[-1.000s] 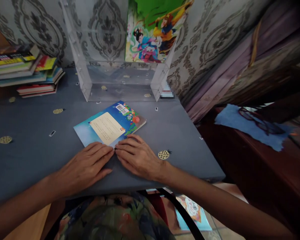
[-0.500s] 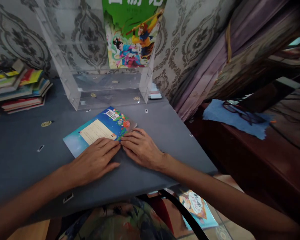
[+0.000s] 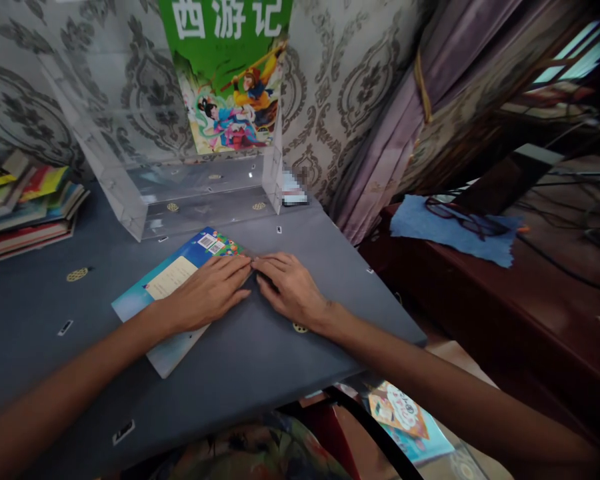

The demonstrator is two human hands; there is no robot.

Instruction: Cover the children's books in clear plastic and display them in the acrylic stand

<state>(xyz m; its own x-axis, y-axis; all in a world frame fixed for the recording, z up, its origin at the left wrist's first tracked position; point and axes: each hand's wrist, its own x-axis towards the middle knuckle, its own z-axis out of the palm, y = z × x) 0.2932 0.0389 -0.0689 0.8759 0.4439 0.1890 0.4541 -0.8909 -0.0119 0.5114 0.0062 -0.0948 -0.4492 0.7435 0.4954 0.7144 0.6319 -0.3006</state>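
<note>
A thin blue book [image 3: 177, 357] lies on the grey tablecloth, its back cover up, with a cream text panel and printed codes in sight. My left hand [image 3: 213, 287] rests flat across the book, fingers stretched to the right, covering part of the cover. Just beside the book's right corner is my right hand [image 3: 290, 287], fingers together and slightly bent, thumb apart below them. Its fingertips meet those of my left hand near that corner; whether they touch the book's edge I cannot tell.
Behind the book stands a clear acrylic stand [image 3: 137, 220] with a green picture book [image 3: 230, 67] upright in it. Stacked books [image 3: 35, 213] sit at the left. Glasses [image 3: 473, 217] lie on a blue cloth [image 3: 415, 223] to the right. Another book [image 3: 410, 417] is below the table edge.
Both hands have moved from the book's near edge toward its right corner. More of the book's lower part now shows below my left hand. The camera view has shifted.
</note>
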